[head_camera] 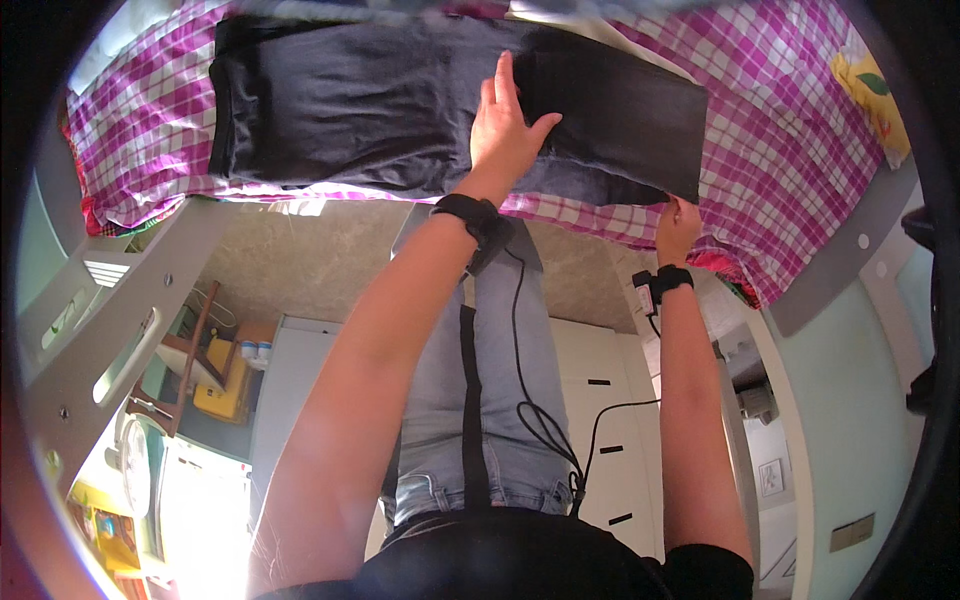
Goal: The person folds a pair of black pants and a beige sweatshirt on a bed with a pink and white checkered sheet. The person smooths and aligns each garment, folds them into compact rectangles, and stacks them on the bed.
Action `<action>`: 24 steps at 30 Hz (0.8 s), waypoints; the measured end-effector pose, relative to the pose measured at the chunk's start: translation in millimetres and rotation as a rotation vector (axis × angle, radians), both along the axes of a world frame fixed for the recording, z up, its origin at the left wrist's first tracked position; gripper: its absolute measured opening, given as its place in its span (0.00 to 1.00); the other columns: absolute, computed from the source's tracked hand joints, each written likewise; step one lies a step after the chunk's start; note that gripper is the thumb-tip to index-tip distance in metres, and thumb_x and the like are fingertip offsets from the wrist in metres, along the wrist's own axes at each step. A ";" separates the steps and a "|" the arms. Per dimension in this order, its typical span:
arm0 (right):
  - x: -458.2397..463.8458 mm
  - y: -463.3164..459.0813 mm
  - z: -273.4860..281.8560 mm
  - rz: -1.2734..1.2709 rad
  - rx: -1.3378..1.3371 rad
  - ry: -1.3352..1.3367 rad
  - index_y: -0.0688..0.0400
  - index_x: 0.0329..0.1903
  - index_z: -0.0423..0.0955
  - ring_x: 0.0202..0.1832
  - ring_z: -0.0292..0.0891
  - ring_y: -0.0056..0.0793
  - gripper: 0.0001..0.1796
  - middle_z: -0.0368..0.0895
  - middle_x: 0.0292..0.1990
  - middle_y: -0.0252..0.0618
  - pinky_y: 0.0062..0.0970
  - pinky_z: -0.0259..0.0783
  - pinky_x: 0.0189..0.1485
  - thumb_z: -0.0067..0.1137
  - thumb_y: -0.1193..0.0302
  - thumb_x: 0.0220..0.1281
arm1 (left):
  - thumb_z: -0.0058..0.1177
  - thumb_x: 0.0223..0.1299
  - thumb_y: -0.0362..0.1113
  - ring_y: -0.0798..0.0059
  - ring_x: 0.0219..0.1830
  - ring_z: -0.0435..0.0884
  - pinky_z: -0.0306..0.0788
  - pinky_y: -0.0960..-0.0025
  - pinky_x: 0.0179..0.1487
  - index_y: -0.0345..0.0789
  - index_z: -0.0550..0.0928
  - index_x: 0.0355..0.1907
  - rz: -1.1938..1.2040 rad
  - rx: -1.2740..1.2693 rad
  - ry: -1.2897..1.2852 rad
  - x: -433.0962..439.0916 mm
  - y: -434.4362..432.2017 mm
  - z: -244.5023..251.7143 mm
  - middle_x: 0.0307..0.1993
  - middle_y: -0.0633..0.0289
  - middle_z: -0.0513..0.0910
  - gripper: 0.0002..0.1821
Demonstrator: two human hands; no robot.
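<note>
A black garment (360,105), which looks like folded trousers, lies lengthwise across a purple and white checked bed sheet (780,150). My left hand (502,131) rests flat on its middle with the fingers apart, and small creases run through the cloth around it. At the garment's lower right corner, my right hand (679,225) has its fingers closed on the hem. The garment's left end shows several stacked, rumpled layers. Each wrist wears a black strap with a small device and a cable.
Grey bed rails (157,300) slope down at the left, and a grey bed edge curves at the right. A yellow printed cloth (874,97) lies at the upper right. Below are white drawers (607,412) and a yellow case (221,382). Cables hang before my legs.
</note>
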State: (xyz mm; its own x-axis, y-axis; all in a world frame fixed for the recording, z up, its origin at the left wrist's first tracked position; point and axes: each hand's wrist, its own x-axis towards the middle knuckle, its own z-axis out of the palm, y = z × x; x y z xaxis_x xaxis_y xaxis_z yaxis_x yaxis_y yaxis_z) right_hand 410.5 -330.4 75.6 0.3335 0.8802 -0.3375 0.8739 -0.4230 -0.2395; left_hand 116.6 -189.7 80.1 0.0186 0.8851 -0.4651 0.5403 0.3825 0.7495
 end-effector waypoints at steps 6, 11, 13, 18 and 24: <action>3.9 27.2 -1.3 -0.827 0.476 0.285 0.60 0.38 0.72 0.36 0.73 0.28 0.14 0.78 0.37 0.37 0.23 0.64 0.36 0.42 0.64 0.63 | 0.59 0.51 0.46 0.56 0.64 0.56 0.51 0.52 0.65 0.41 0.56 0.67 -0.350 0.456 0.394 14.1 -7.6 8.1 0.62 0.55 0.58 0.42; 24.5 60.1 1.2 -1.148 -0.005 1.129 0.62 0.46 0.72 0.42 0.73 0.28 0.19 0.77 0.43 0.36 0.26 0.66 0.45 0.50 0.57 0.65 | 0.48 0.61 0.46 0.62 0.72 0.45 0.43 0.54 0.71 0.42 0.54 0.69 -0.548 0.338 0.312 8.4 -5.4 -9.0 0.70 0.57 0.48 0.35; 22.2 69.4 14.7 -1.214 -0.171 1.037 0.63 0.47 0.71 0.46 0.72 0.29 0.19 0.77 0.45 0.37 0.28 0.66 0.49 0.54 0.60 0.63 | 0.47 0.63 0.45 0.62 0.72 0.43 0.43 0.56 0.71 0.42 0.53 0.69 -0.571 0.323 0.264 1.9 -1.8 -13.1 0.71 0.58 0.45 0.34; -17.1 83.4 116.2 -1.091 0.143 1.120 0.60 0.51 0.70 0.46 0.73 0.26 0.19 0.76 0.46 0.35 0.24 0.68 0.48 0.57 0.68 0.57 | 0.48 0.60 0.40 0.62 0.70 0.52 0.47 0.57 0.70 0.38 0.62 0.64 -0.367 0.264 0.001 -11.7 4.4 -1.9 0.66 0.58 0.60 0.29; -138.7 95.5 197.1 -0.610 0.275 0.939 0.61 0.61 0.60 0.51 0.70 0.29 0.33 0.68 0.55 0.39 0.27 0.67 0.54 0.59 0.72 0.51 | 0.40 0.68 0.48 0.68 0.70 0.54 0.46 0.68 0.69 0.37 0.60 0.66 0.337 -0.220 -0.734 -15.0 0.8 20.4 0.67 0.58 0.59 0.29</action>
State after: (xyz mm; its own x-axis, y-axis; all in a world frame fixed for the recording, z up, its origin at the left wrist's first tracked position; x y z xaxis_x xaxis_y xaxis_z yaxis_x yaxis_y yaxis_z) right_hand 271.7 -235.0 272.7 0.4474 0.7415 -0.5000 -0.0292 -0.5466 -0.8369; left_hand 101.6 -188.9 100.5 0.1354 0.7878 -0.6009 -0.2254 0.6151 0.7556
